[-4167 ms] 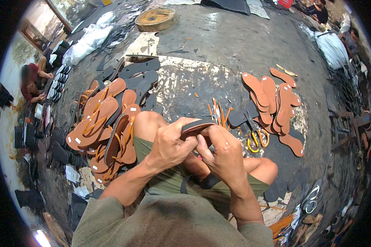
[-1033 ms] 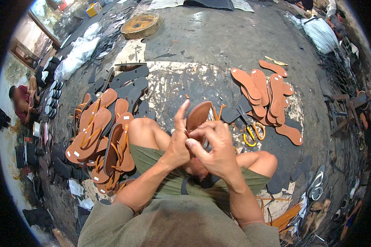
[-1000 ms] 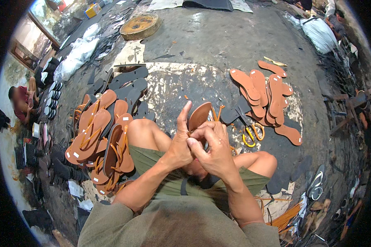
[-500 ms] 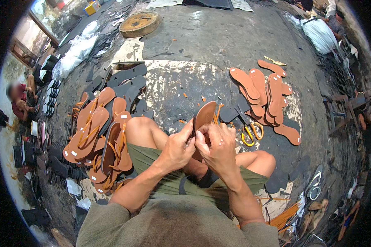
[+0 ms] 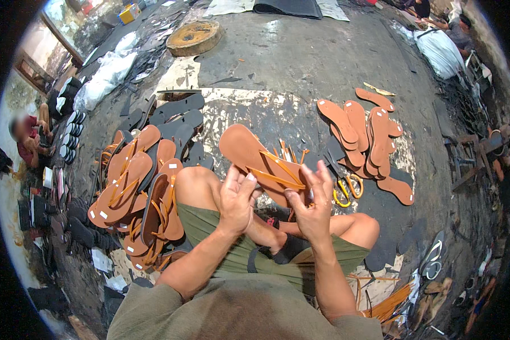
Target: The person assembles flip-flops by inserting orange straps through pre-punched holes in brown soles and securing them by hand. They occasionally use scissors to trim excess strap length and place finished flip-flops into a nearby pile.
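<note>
The left hand grasps a brown sandal by its side edge, the thumb near the strap and the other fingers bent against the edge and underside. The right hand has its thumb at the sandal's near end, with its forefinger raised and its fingers loosely parted; whether those hidden behind the sole grip it I cannot tell. The sandal is in the air, left of the scissors, tilted so that its upper face shows, one rounded end pointing away to the left. An orange strap forms a V across it.

The scissors lie on the floor with yellow and orange handles, their blades pointing away from the person. Just beyond the scissors, a heap of plain brown soles overlaps, some with small white labels. Left of the scissors, between them and the sandal, narrow orange strips stick up. Well to the left of the scissors is a pile of strapped brown sandals, with black soles beyond it. Nearer the person than the scissors, to their right, lies a bundle of orange strips. Far beyond the scissors, to the left, stands a round wooden block. A co-worker sits at the far left of the scissors.
</note>
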`<act>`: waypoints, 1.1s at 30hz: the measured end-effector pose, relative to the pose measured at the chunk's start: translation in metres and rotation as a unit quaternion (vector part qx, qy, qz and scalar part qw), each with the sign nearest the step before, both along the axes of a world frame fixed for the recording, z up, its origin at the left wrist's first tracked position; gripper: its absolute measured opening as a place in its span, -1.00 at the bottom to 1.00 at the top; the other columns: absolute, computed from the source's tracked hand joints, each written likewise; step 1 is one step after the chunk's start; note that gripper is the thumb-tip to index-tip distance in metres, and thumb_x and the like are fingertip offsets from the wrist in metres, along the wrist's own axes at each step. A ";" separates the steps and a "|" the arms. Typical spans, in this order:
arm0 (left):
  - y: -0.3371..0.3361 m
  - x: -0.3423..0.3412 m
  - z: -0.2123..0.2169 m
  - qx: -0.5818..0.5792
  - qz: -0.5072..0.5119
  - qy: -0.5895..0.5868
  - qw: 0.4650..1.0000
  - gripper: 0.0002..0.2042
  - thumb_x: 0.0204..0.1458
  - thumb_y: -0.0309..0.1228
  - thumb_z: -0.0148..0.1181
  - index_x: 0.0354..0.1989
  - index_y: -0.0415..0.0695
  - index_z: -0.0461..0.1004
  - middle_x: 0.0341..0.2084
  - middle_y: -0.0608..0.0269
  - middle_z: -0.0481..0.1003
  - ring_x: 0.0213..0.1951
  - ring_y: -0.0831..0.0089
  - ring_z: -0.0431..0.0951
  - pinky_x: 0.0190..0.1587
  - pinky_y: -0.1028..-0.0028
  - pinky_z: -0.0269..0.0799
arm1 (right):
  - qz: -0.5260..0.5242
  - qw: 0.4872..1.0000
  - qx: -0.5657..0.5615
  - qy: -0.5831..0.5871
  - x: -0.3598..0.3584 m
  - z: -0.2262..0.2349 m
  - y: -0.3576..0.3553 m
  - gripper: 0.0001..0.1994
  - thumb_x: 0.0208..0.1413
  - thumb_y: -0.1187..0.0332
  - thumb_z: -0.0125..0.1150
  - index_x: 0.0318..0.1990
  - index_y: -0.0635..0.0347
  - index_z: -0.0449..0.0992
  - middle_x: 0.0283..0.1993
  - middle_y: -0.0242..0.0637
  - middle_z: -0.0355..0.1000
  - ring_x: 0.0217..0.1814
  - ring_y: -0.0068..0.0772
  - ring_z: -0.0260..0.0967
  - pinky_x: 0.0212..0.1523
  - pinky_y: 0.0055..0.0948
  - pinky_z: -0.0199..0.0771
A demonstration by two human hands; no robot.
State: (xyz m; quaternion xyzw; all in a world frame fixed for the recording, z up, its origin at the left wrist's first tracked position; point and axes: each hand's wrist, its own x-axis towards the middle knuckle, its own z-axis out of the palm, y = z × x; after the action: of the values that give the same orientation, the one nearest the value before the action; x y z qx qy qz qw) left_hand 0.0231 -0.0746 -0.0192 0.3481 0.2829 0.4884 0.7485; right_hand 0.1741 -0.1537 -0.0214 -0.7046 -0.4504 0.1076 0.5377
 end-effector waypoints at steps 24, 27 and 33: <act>0.029 -0.016 0.047 0.320 -0.127 0.366 0.865 -0.63 0.17 -0.66 0.16 0.18 -0.28 0.48 0.03 0.01 0.63 0.00 0.39 0.66 0.04 0.47 0.58 | 0.123 0.989 0.057 0.066 0.037 0.021 -0.015 -0.69 0.21 0.37 0.40 0.04 0.21 0.48 0.24 -0.09 0.45 0.16 -0.25 0.47 0.19 -0.26 0.45; 0.014 0.004 0.027 0.503 -0.058 0.285 0.814 -0.55 0.02 -0.74 0.19 0.14 -0.24 0.52 0.07 -0.06 0.62 0.11 0.10 0.67 0.16 0.29 0.57 | 0.165 0.923 0.080 0.339 0.012 0.014 -0.017 -0.71 0.38 0.43 0.24 0.15 0.31 0.38 0.07 -0.28 0.50 0.09 -0.52 0.44 0.14 -0.41 0.49; 0.006 0.001 0.021 0.485 -0.035 0.247 0.838 -0.55 0.03 -0.74 0.26 0.15 -0.24 0.47 0.08 -0.15 0.60 0.14 0.05 0.64 0.17 0.24 0.57 | 0.165 0.901 0.091 0.392 -0.002 0.029 -0.018 -0.77 0.38 0.49 0.21 0.13 0.30 0.45 0.02 -0.32 0.51 0.08 -0.55 0.43 0.11 -0.47 0.51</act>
State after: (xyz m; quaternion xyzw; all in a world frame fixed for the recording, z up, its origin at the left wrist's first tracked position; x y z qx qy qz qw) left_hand 0.0236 -0.0687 0.0018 0.7854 0.1728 0.4347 0.4053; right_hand 0.1716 -0.1721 0.0079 -0.4688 -0.3213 0.4205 0.7072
